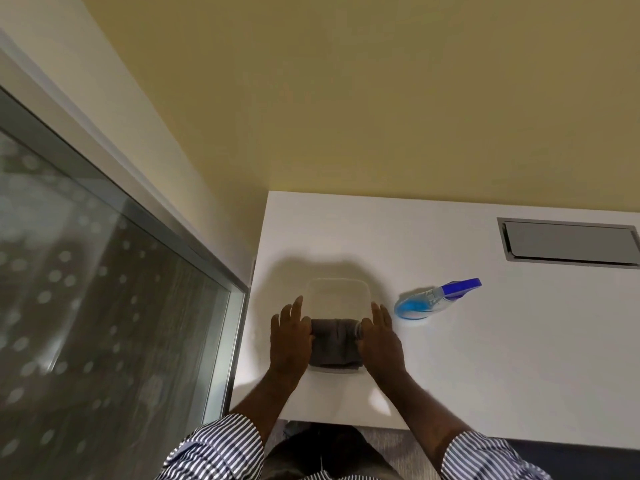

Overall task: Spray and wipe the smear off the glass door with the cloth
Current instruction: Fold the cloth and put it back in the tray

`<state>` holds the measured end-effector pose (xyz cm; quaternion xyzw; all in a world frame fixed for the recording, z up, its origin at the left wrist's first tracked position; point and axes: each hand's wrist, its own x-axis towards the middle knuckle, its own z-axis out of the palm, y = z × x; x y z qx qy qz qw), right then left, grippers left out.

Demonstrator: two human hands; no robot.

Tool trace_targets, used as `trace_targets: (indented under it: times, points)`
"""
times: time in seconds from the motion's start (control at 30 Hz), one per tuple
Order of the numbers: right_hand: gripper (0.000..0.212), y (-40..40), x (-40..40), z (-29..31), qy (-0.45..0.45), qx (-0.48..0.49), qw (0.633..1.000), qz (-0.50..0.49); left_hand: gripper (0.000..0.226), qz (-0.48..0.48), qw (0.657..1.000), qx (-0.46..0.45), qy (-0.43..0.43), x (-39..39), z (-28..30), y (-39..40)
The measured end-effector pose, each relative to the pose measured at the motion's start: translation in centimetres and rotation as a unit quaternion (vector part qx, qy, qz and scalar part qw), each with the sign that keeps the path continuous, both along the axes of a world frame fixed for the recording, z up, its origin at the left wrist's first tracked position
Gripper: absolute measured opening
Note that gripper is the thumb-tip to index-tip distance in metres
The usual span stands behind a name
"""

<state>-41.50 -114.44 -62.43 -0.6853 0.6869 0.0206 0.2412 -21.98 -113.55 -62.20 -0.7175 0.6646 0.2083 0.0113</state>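
We start with the grey cloth [335, 344], folded and lying in the near half of a clear shallow tray [336, 289] on the white bench [485, 358], towards the bench's left edge. Our left hand [290, 341] sits against the cloth's left side and our right hand [380, 339] against its right side; the fingers [378, 315] of both reach forward, fairly straight, along the tray's sides, while the thumbs seem to press in on the cloth ends, though we cannot tell whether either hand really has a grip on the fabric yet. Just right of the tray, the spray bottle [429, 301] with blue liquid lies on its side, its blue nozzle pointing far and right, untouched. Farther right, a grey recessed hatch [568, 244] is set into the bench. The glass door [97, 289] stands to the left of the bench in its metal frame, its pane dotted with pale spots; we cannot pick out the smear among the reflections. We judge that we are at the opening step, gathering the cloth, with nothing sprayed or wiped so far. Next, one hand should close on the cloth and lift it, the other take the bottle upright, before we turn left to the door.
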Motion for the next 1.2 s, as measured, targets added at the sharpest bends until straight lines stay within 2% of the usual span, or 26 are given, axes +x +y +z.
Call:
trace_targets:
  times: [0.2, 0.33, 0.4, 0.57, 0.63, 0.73, 0.87, 0.9, 0.97, 1.07, 1.2]
  points:
    - [0.018, 0.8, 0.8, 0.6, -0.007, -0.077, 0.997, -0.001, 0.024, 0.000, 1.000, -0.009, -0.013, -0.5, -0.9, -0.2]
    - [0.046, 0.9, 0.3, 1.1, -0.039, -0.059, 0.997, 0.000, 0.028, -0.019, 0.999, -0.032, 0.002, -0.3, -1.1, 0.0]
    - [0.055, 1.2, -0.2, 1.4, -0.071, -0.060, 0.996, -0.008, 0.024, -0.028, 0.998, -0.048, 0.016, -0.1, -0.7, 0.1]
    - [0.056, 2.8, -1.3, 3.0, -0.205, -0.108, 0.970, -0.072, 0.033, -0.065, 0.983, -0.162, 0.062, 0.2, 0.0, 0.1]
    - [0.061, 3.6, -1.9, 4.2, -0.273, -0.153, 0.944, -0.107, 0.043, -0.073, 0.976, -0.173, 0.108, -0.1, 0.3, -0.3]
    - [0.068, 4.4, -3.4, 6.6, -0.363, -0.248, 0.879, -0.183, 0.065, -0.085, 0.969, -0.157, 0.170, -1.6, 1.1, -1.6]
    - [0.071, 3.7, -7.4, 10.5, -0.459, -0.335, 0.761, -0.313, 0.085, -0.116, 0.950, -0.119, 0.264, -5.5, 2.4, -3.8]
    - [0.073, 3.2, -8.6, 11.0, -0.474, -0.345, 0.741, -0.326, 0.089, -0.125, 0.944, -0.106, 0.285, -6.7, 2.8, -4.4]
    - [0.080, 1.9, -10.9, 11.5, -0.490, -0.334, 0.740, -0.319, 0.095, -0.152, 0.936, -0.078, 0.306, -9.1, 3.3, -5.4]
    - [0.087, -0.4, -13.0, 11.6, -0.516, -0.264, 0.770, -0.267, 0.102, -0.186, 0.933, -0.036, 0.305, -12.5, 3.8, -6.8]
    - [0.088, -2.9, -13.8, 11.3, -0.546, -0.176, 0.784, -0.237, 0.097, -0.214, 0.936, -0.029, 0.277, -15.5, 3.4, -7.8]
